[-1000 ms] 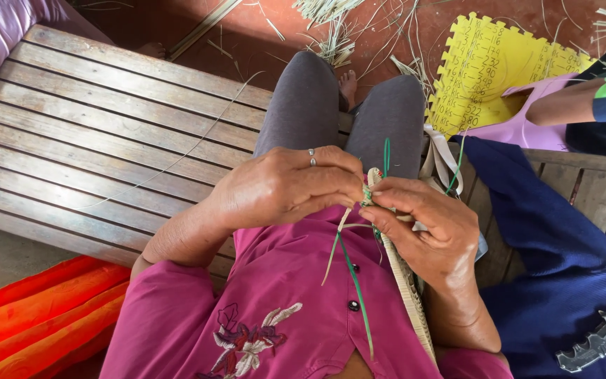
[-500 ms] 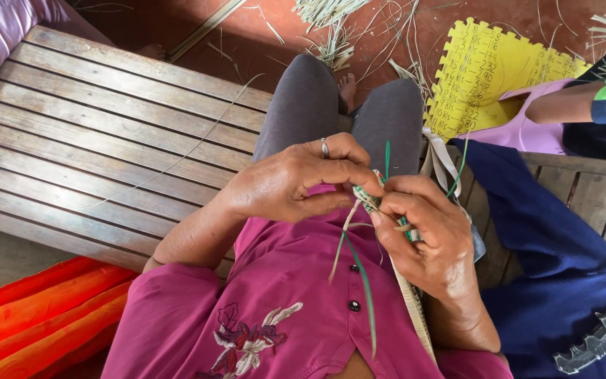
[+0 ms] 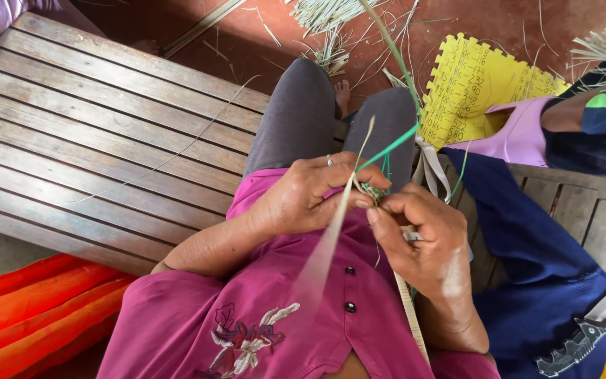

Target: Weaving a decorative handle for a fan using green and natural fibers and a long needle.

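Woven strip (image 3: 409,316), a narrow plaited band of pale leaf, runs from the hands down across the lap and off the lower edge of the view. Its working end sits between the two hands, just above a magenta shirt (image 3: 261,316) with dark buttons and embroidered flowers.

Left hand (image 3: 303,196), with a ring on one finger, is closed in a pinch on the loose strands at the top of the band. Right hand (image 3: 426,238) is curled tight around the band just below, thumb pressed toward the left fingertips; the two hands touch there. A green strand (image 3: 394,142) rises up and to the right from the pinch, and a pale strand (image 3: 331,238), blurred, slants down toward the camera.

The person sits on a slatted wooden worktop (image 3: 106,140), knees in grey trousers pointing away. One long thin fibre (image 3: 177,153) lies across the slats to the left. Orange cloth (image 3: 29,309) shows at the lower left. On the red floor (image 3: 261,42) beyond the knees lie scattered dry leaf strips (image 3: 331,14) and a yellow foam mat (image 3: 475,84). At the right another person's arm, in a lilac and dark blue sleeve (image 3: 527,137), reaches in, well apart from the hands. Blue fabric (image 3: 534,267) covers the seat beside the right forearm.
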